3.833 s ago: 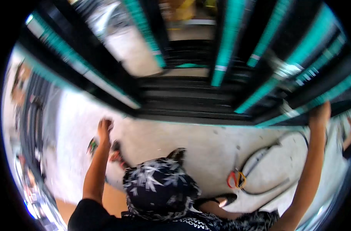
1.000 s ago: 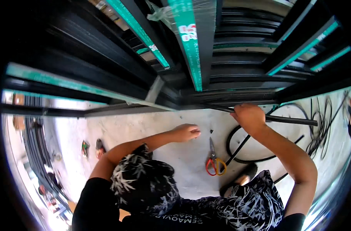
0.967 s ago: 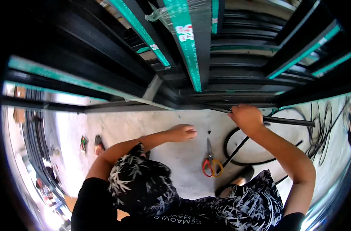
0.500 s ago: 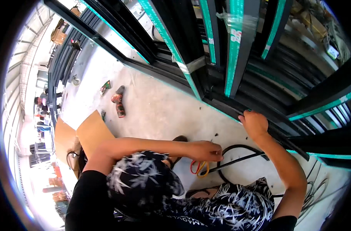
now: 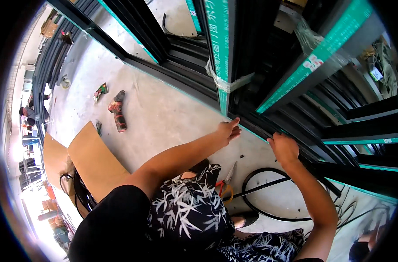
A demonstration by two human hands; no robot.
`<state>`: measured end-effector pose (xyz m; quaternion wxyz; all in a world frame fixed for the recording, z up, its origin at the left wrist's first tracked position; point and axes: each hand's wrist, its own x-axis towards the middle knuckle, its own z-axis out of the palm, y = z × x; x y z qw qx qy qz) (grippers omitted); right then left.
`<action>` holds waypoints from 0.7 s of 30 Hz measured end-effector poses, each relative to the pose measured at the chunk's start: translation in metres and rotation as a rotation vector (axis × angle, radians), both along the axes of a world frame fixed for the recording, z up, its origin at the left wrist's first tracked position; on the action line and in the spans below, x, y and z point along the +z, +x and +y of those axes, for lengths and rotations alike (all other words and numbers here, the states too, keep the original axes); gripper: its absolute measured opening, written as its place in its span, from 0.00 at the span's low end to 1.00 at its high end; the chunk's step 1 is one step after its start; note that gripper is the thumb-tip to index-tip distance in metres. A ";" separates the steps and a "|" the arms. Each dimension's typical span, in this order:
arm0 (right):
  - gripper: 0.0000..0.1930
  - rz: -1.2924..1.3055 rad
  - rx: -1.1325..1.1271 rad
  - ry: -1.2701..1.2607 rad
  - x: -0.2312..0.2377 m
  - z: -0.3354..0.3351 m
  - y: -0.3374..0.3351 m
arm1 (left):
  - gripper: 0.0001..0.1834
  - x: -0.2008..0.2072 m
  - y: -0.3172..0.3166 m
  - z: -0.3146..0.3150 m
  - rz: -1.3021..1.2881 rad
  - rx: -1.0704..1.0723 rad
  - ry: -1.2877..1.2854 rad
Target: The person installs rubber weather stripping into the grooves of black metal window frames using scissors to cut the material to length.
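A large black metal frame [image 5: 181,69] with green protective tape leans across the upper right. My left hand [image 5: 227,132] is at its lower rail beside a green-taped upright. The fingers are curled with one or two tips raised; whatever they pinch is too small to make out. Farther right along the same rail, my right hand [image 5: 285,149] has its fingers closed over the edge. Scissors [image 5: 229,175] with red and orange handles lie on the floor by my knee, blades partly spread. Beside them a black rubber strip [image 5: 247,200] curves in a loop.
An open cardboard box [image 5: 96,150] holding black coils [image 5: 82,192] stands at left. A black-and-orange cordless tool [image 5: 117,112] and a small colourful packet [image 5: 100,92] lie on the floor. Loose cables [image 5: 345,214] and part of another person [image 5: 365,248] are at lower right.
My left hand has moved up and away from beside the scissors to the frame's rail. The scissors now show fully on the floor. My right hand stays at the rail; the view has shifted.
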<state>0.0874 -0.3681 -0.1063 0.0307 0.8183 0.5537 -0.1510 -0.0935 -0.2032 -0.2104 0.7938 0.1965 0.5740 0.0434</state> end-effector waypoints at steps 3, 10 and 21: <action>0.17 0.011 -0.077 -0.048 0.008 0.007 -0.004 | 0.25 -0.006 0.007 0.001 0.011 0.025 0.006; 0.18 0.139 -0.001 -0.051 0.012 0.016 0.007 | 0.29 0.010 0.013 0.009 0.105 0.014 -0.040; 0.19 0.128 0.010 0.013 -0.004 0.011 0.014 | 0.25 0.004 0.014 0.009 0.092 0.018 0.017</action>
